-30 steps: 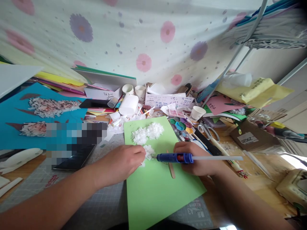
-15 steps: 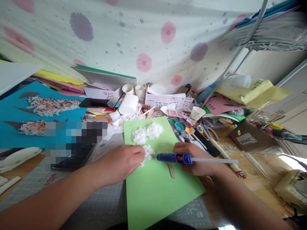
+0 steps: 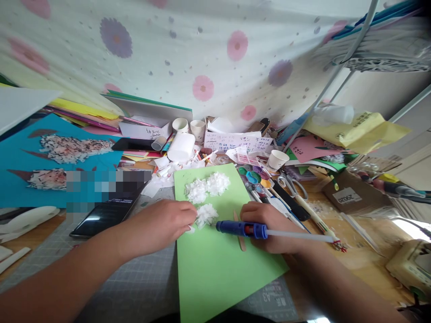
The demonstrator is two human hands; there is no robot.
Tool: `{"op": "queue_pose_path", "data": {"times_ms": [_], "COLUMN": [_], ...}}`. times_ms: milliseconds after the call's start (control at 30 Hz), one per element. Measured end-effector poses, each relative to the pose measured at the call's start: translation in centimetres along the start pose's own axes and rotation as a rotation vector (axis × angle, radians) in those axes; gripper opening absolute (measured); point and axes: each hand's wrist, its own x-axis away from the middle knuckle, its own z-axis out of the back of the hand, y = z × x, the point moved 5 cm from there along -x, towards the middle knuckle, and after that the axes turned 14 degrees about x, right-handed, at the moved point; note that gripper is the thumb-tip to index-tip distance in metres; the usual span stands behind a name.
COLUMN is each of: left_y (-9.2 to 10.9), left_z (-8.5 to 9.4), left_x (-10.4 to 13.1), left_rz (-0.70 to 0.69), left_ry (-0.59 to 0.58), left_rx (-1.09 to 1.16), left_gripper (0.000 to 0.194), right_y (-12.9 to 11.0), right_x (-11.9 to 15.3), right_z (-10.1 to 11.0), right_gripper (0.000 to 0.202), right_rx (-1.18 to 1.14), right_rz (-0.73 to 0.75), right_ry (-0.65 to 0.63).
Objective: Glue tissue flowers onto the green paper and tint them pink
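Note:
A green sheet of card (image 3: 215, 273) lies in front of me, bearing three crumpled white paper clusters; the lowest white cluster (image 3: 206, 216) sits between my hands. My left hand (image 3: 171, 223), fingers pinched at the card's left edge, holds a small scrap of white paper (image 3: 191, 229) that shows below the fingertips. In my right hand (image 3: 264, 217) is a blue hot glue gun (image 3: 240, 229), its nozzle pointing left near the lowest cluster and a glue stick (image 3: 299, 235) jutting from its back. A wooden craft stick (image 3: 240, 235) lies on the card, partly under the gun.
Beneath the card is a grey cutting mat (image 3: 134, 273). A phone (image 3: 104, 211) lies at left beside a blue collage sheet (image 3: 20, 161). Paint palette (image 3: 254, 175), scissors (image 3: 292, 186), a paper cup (image 3: 278, 159) and a cardboard box (image 3: 353, 195) crowd the right and back.
My left hand has drawn back a little to the left, uncovering more of the lowest cluster. The glue gun has shifted slightly left and down in my right hand.

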Motion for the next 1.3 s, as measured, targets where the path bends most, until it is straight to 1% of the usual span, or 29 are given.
{"op": "queue_pose_path", "data": {"times_ms": [100,300,500,633,767,867,1033,1167,1300], "left_y": [-0.4,-0.6,-0.7,-0.7,-0.6,-0.5,-0.2,-0.1,-0.2], "left_z": [-0.1,-0.3,-0.3,-0.3,-0.3,-0.3,-0.2,-0.1,-0.2], "left_x": [0.1,0.0,-0.1,-0.2,-0.2,-0.1,-0.3,-0.3,-0.2], "left_rz": [0.037,0.09,0.117,0.132,0.127,0.142,0.202,0.218,0.224], "left_ry": [-0.058,-0.084,-0.092,-0.107,-0.11,-0.12,-0.172,-0.184,-0.189], "left_rx": [0.041,0.079,0.053,0.044,0.031,0.012,-0.039,-0.058,-0.064], "left_gripper": [0.018,0.018,0.018,0.016,0.016,0.015,0.014,0.014,0.014], "right_y": [-0.2,-0.6,-0.6,-0.4,-0.6,-0.8,-0.8,-0.8,-0.7], "right_x": [-0.3,-0.2,-0.3,-0.2,0.0,0.0,-0.2,-0.1,0.1], "right_z": [-0.2,-0.4,-1.1,-0.5,-0.1,-0.6,-1.4,-1.0,-0.2], "right_gripper": [0.009,0.009,0.015,0.019,0.013,0.01,0.015,0.016,0.015], "right_rx": [0.062,0.1,0.168,0.156,0.102,0.116,0.2,0.214,0.172], "right_rz": [-0.03,-0.012,-0.037,-0.041,-0.029,-0.017,-0.034,-0.048,-0.101], "right_ry": [-0.014,-0.018,-0.029,-0.03,-0.017,-0.011,-0.012,-0.045,-0.033]}}
